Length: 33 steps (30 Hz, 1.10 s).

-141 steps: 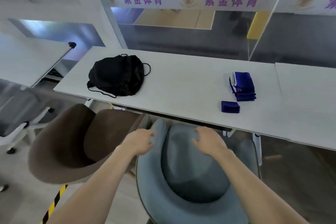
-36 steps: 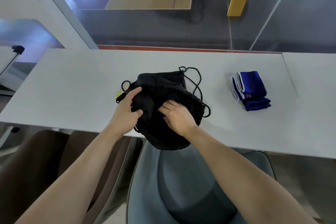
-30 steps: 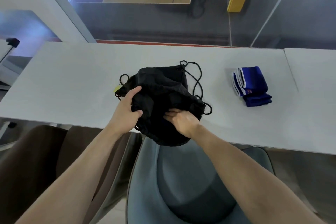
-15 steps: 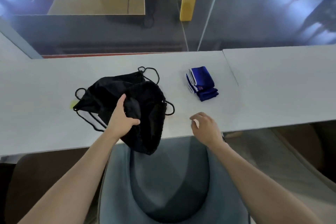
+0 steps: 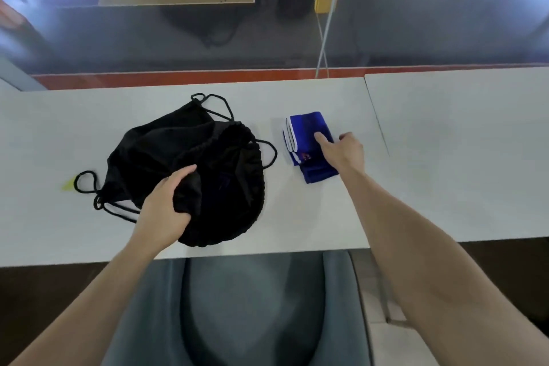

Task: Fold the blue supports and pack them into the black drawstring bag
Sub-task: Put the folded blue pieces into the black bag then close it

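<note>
The black drawstring bag [image 5: 205, 157] lies crumpled on the white table [image 5: 445, 157], its cords trailing left and back. My left hand [image 5: 166, 211] is shut on a fold of the bag's fabric near its front edge. To the right of the bag sits a folded stack of blue supports [image 5: 306, 140] with white trim. My right hand [image 5: 344, 151] rests on the right side of that stack, fingers spread over the top; no grip around it shows.
A grey chair [image 5: 243, 306] stands under the table's front edge below me. A small yellow mark [image 5: 69, 186] lies left of the bag. A seam [image 5: 377, 122] separates this table from another at the right. A glass wall runs behind.
My right hand left the bag and reached right and forward onto the blue stack. My left hand kept its hold on the bag.
</note>
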Motion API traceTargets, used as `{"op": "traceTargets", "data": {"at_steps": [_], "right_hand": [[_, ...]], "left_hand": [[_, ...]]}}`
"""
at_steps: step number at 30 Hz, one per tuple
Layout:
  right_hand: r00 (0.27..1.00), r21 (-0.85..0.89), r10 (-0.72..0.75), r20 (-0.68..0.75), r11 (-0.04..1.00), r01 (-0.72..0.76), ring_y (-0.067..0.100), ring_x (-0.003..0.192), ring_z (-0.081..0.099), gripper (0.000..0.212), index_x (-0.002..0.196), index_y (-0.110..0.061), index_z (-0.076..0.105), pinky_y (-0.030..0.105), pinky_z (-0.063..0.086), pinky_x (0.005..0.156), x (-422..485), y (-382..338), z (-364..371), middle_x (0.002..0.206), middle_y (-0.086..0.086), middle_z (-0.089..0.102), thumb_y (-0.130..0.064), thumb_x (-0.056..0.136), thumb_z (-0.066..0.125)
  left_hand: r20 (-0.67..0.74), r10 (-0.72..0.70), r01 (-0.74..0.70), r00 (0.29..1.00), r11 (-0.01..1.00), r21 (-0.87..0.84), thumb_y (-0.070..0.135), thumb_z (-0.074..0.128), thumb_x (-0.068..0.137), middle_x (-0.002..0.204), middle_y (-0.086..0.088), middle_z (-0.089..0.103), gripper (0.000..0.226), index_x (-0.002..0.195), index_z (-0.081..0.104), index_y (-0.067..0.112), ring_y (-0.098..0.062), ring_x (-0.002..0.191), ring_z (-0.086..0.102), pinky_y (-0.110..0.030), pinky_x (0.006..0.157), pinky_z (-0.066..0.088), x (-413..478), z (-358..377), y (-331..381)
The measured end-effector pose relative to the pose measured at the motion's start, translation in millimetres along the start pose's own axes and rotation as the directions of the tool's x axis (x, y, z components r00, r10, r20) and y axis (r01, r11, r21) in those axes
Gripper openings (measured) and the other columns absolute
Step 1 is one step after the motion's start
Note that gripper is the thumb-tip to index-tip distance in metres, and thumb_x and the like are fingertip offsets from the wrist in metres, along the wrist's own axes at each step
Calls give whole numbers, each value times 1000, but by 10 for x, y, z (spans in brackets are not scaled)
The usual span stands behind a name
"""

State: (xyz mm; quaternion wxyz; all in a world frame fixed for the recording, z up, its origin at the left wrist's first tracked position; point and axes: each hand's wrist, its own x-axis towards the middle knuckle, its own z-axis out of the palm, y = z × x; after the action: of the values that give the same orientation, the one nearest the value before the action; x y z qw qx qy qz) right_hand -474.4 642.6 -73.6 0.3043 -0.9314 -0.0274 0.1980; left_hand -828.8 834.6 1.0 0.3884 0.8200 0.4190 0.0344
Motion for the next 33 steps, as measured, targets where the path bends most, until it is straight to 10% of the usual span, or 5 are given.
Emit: {"op": "traceTargets", "data": {"at_steps": [8,15,21,26,33], "right_hand": [[973,-85,61,225,995,-43,30,95,72,78,108,-13,66,45,63,86,405,-283,154,97,2,72,-71,60,89],[969,50,-109,222,994,101,23,98,69,58,116,-21,67,37,54,77,400,-502,152,110,0,73,-50,73,91],[946,250,-292,140,935,251,10,87,67,46,121,-20,63,25,51,65,51,-611,-32,108,-2,71,-25,81,87],[938,508,-251,237,856,100,23,91,78,40,112,-25,71,40,65,76,-450,-444,-205,103,0,80,-23,76,87],[723,548,-239,648,806,-224,36,97,74,38,103,-11,79,44,57,85,-1006,5,256,100,15,81,-10,65,81]], "left_hand": [[-293,-45,120,955,962,245,28,75,93,122,9,64,47,139,66,38,-14,104,58,-38,87,52,95,-83,-11],[-111,99,-49,989,922,384,-13,65,78,159,11,41,69,130,75,32,-20,138,53,-42,101,56,173,-28,88],[-211,49,53,976,889,454,10,79,78,162,0,38,70,147,66,19,-32,141,51,-50,113,50,263,-73,93],[-266,359,-75,895,708,702,17,91,74,135,-13,48,58,130,75,16,-40,128,49,-55,111,44,168,12,120],[-98,651,-336,753,507,794,-7,59,85,115,-19,63,26,101,76,3,-40,111,54,-51,98,45,104,132,120]]}}
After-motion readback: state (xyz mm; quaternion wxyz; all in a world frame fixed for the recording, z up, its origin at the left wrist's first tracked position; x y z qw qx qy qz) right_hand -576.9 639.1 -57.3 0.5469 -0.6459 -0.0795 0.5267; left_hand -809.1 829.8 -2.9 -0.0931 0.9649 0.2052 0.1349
